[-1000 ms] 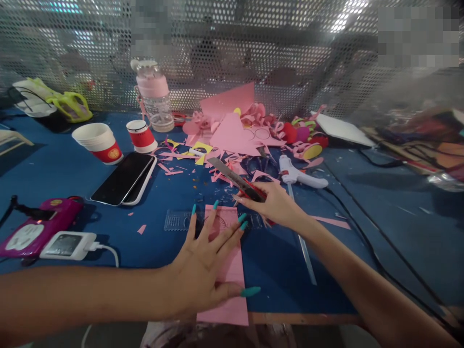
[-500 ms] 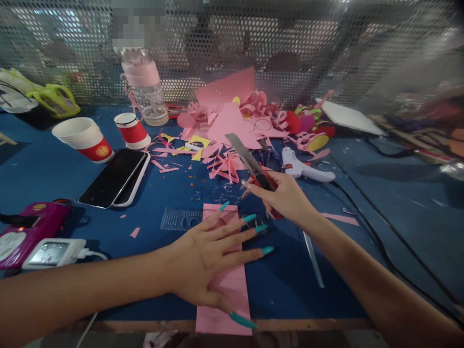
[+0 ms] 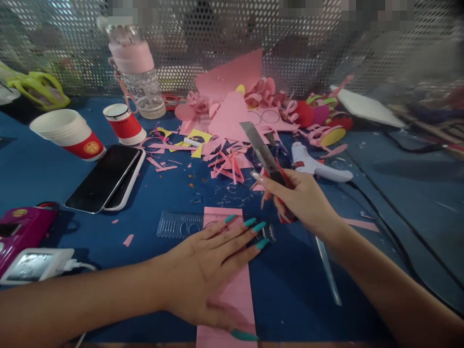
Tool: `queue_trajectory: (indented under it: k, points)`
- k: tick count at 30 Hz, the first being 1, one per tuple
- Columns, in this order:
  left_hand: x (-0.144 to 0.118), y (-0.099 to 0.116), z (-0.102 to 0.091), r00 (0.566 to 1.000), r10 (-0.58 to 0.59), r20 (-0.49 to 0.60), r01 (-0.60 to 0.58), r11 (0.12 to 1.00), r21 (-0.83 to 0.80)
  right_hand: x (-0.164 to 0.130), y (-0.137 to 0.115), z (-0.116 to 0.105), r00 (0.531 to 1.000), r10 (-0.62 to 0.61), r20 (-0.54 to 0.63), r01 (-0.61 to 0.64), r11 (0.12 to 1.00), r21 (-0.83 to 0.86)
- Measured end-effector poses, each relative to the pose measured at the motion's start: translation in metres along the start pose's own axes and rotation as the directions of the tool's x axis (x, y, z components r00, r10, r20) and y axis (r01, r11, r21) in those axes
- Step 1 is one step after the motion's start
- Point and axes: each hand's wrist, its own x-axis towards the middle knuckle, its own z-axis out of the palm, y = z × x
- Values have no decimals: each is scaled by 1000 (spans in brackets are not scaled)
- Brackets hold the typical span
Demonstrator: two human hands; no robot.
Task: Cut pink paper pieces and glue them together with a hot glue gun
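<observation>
My left hand (image 3: 208,263) lies flat with its fingers stretched out over a strip of pink paper (image 3: 237,309), which runs down past the table's near edge. Under the strip's far end is a clear plastic stencil ruler (image 3: 176,226), showing on both sides of the paper. My right hand (image 3: 306,198) is closed around a red utility knife (image 3: 266,159). Its wide blade is out and points away and up to the left, above the table. The knife is apart from the paper. Part of its handle is hidden by my fingers.
Pink and yellow paper scraps (image 3: 228,166) pile up at the back. A white glue gun (image 3: 319,166) lies at the right with its cord. Two phones (image 3: 103,179), paper cups (image 3: 67,133), a pink-lidded bottle (image 3: 136,72) and a purple power strip (image 3: 27,232) stand or lie leftward.
My left fingers have drawn a little closer together on the pink paper. My right hand has moved slightly right with the knife. The camera view has shifted a little.
</observation>
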Motion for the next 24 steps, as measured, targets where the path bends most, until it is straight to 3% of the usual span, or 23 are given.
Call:
queue_trajectory:
  k: [16, 20, 24]
  points:
    - [2, 6, -1, 999, -12, -31, 16, 990, 140, 3, 3, 0, 998, 65, 0, -65, 996, 62]
    - [-2, 15, 7, 982, -97, -163, 131, 968, 216, 3, 3, -1, 997, 74, -4, -74, 996, 49]
    - [-9, 26, 21, 949, -224, -222, 281, 922, 268, 3, 3, -1, 998, 68, -16, -67, 997, 30]
